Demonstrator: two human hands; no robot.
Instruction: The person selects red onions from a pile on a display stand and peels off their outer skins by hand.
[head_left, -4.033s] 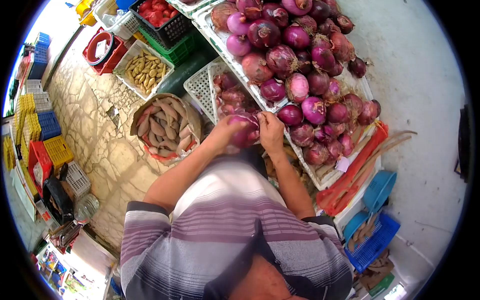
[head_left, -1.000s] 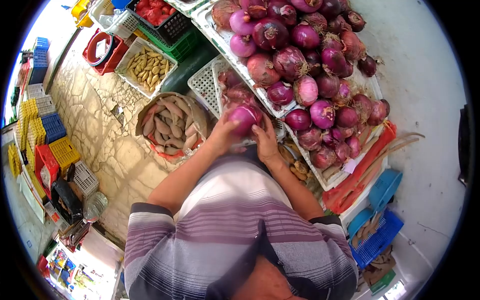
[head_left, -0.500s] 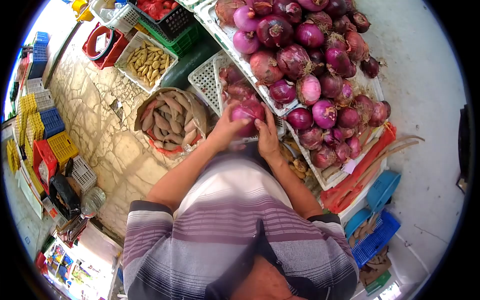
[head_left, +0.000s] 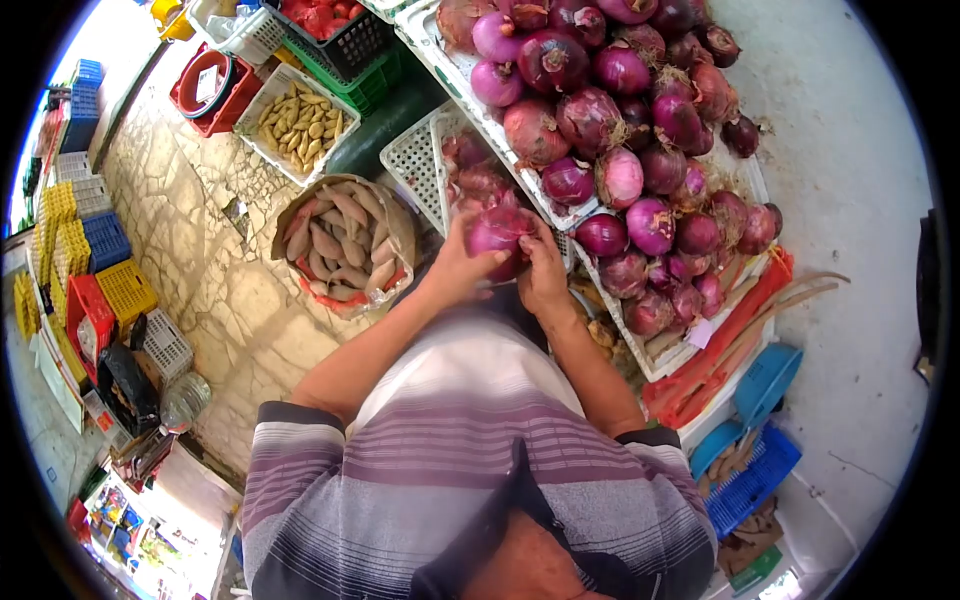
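Note:
A red onion (head_left: 497, 230) is held in front of my belly between both hands. My left hand (head_left: 462, 262) cups it from the left and below, its fingers curled around the skin. On the other side my right hand (head_left: 541, 265) grips the onion with thumb and fingers near its upper right. Just beyond my hands, a white crate (head_left: 437, 130) holds more red onions. To the right, a heap of red onions (head_left: 640, 150) fills a white tray (head_left: 505, 170).
A sack of sweet potatoes (head_left: 345, 245) stands on the stone floor to the left. Beyond it are a white crate of small yellowish produce (head_left: 300, 125) and a red bin (head_left: 205, 90). Red netting (head_left: 700, 375) and a blue basket (head_left: 765, 475) lie at the right.
The onion has turned in my hands and sits slightly lower. My left fingers have shifted lower around it, while my right hand has moved a little right and down.

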